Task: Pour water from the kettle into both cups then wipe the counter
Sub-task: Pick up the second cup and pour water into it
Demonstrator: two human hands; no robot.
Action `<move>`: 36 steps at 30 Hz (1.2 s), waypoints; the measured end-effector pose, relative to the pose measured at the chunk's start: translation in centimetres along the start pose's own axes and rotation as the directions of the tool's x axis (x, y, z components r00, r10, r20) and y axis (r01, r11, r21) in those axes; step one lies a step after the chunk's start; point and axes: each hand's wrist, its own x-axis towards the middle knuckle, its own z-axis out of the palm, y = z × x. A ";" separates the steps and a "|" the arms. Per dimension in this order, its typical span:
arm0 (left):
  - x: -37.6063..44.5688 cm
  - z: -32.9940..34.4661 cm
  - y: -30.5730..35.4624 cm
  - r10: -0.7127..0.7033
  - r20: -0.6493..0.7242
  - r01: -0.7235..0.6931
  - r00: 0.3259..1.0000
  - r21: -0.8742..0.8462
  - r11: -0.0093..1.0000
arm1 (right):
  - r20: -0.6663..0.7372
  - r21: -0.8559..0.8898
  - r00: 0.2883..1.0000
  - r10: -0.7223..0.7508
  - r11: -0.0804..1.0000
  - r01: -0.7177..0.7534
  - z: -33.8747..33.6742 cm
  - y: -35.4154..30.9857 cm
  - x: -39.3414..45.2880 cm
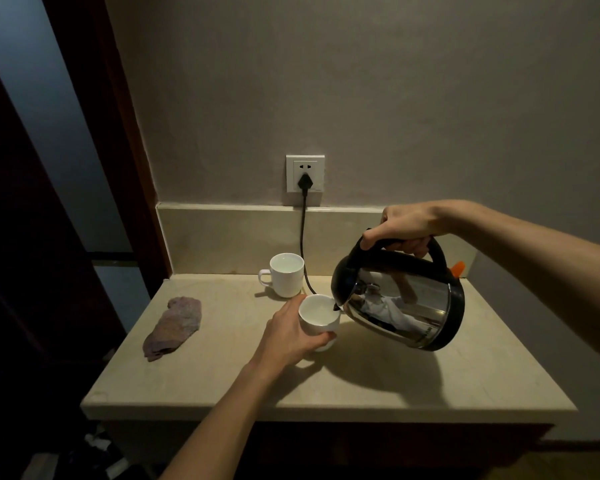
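The beige stone desk (361,382) carried everything. The shiny steel kettle with black handle (406,306) hung tilted from the right hand (407,226), fingers wrapped round its handle, spout at the plain white cup (321,320) gripped by the left hand (291,337). Beyond those fingers stood a second white handled cup (286,276); left of them lay a crumpled purple cloth (175,327).

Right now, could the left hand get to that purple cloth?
Probably not yet: the left hand grips the near cup under the kettle. The counter between it and the cloth looks bare.
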 end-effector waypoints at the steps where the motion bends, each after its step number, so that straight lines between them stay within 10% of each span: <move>1: -0.1 0.0 0.0 0.000 -0.002 0.000 1.000 0.000 1.000 | 0.001 -0.007 1.000 0.002 1.000 -0.002 0.0 -0.1 0.0; 36: -0.3 -0.2 -0.4 -0.020 -0.003 0.020 1.000 -0.014 1.000 | 0.064 -0.121 0.996 0.057 0.991 -0.049 -0.8 -3.1 1.5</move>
